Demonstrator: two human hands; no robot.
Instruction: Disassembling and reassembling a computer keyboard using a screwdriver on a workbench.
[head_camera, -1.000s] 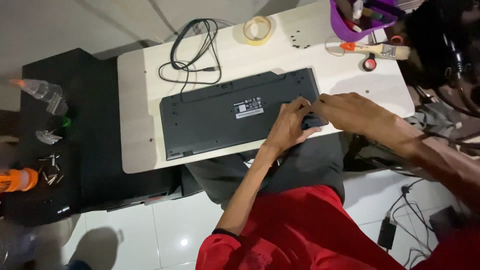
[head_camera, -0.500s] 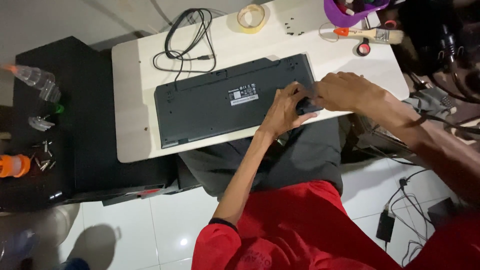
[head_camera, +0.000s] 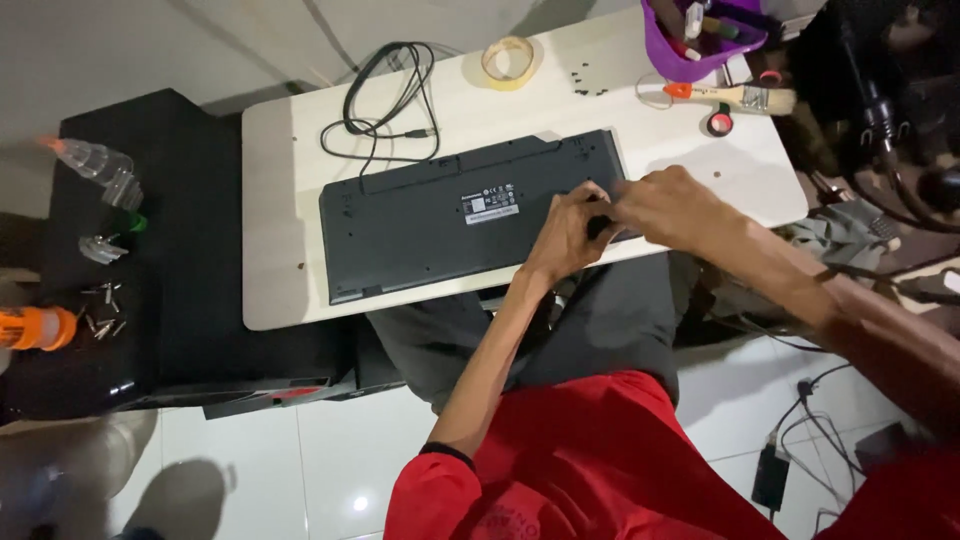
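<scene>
A dark grey keyboard (head_camera: 440, 230) lies upside down on a white table (head_camera: 280, 200), its label facing up. My left hand (head_camera: 568, 235) and my right hand (head_camera: 672, 205) meet at the keyboard's near right corner. Both have fingers curled and pressed on that corner, around a small dark part between them. What that part is cannot be made out. My legs and red shirt fill the lower part of the view.
On the table's far side lie a coiled black cable (head_camera: 390, 90), a masking tape roll (head_camera: 508, 62), several small screws (head_camera: 590, 90), a brush (head_camera: 740, 97) and a purple container (head_camera: 690, 60). A black stand (head_camera: 170, 250) at the left holds a plastic bottle (head_camera: 95, 160) and an orange tool (head_camera: 35, 327).
Both hands stay at the keyboard's right corner, with only slight finger movement. The view has shifted a little, so the table sits lower and more to the right.
</scene>
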